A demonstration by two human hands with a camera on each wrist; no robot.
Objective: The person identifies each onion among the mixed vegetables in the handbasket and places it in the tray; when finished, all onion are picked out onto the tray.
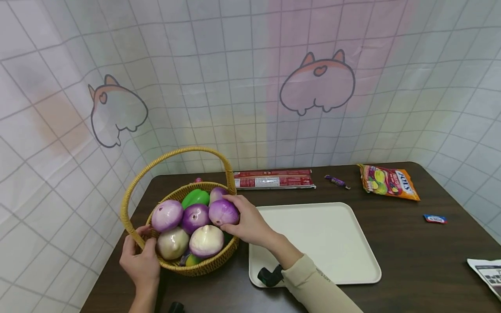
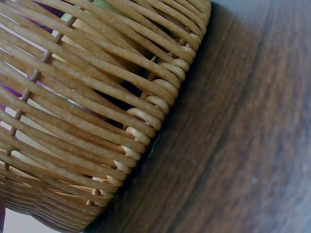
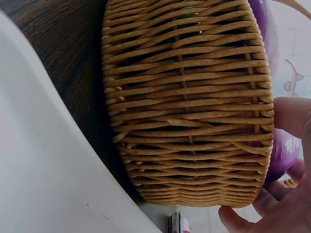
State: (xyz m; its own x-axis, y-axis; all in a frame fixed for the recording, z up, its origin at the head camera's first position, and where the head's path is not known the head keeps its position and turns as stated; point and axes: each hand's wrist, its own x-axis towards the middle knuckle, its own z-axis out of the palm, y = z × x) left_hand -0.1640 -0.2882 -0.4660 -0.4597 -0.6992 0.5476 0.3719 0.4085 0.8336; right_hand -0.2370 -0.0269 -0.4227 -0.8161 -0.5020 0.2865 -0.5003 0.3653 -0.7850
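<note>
A wicker basket (image 1: 214,263) with a tall arched handle (image 1: 192,149) stands on the left of the table, heaped with round vegetables. My left hand (image 1: 141,260) grips its left rim, where the handle joins, thumb outside. At the right side of the heap, my right hand (image 1: 247,221) holds a glossy purple onion (image 1: 224,212) between thumb and fingers, at rim height. Around it lie other purple onions (image 1: 195,218), pale purple-and-white ones (image 1: 206,241) and a green pepper (image 1: 195,198). In the right wrist view the basket's woven wall (image 3: 194,107) partly hides the held onion (image 3: 284,151).
A cream tray (image 1: 317,243) lies right of the basket, under my right forearm. Behind are a long red packet (image 1: 274,179), a purple-wrapped candy (image 1: 337,181) and an orange candy bag (image 1: 388,181). A small blue-and-red candy (image 1: 435,218) and a printed sheet (image 1: 487,271) lie at right.
</note>
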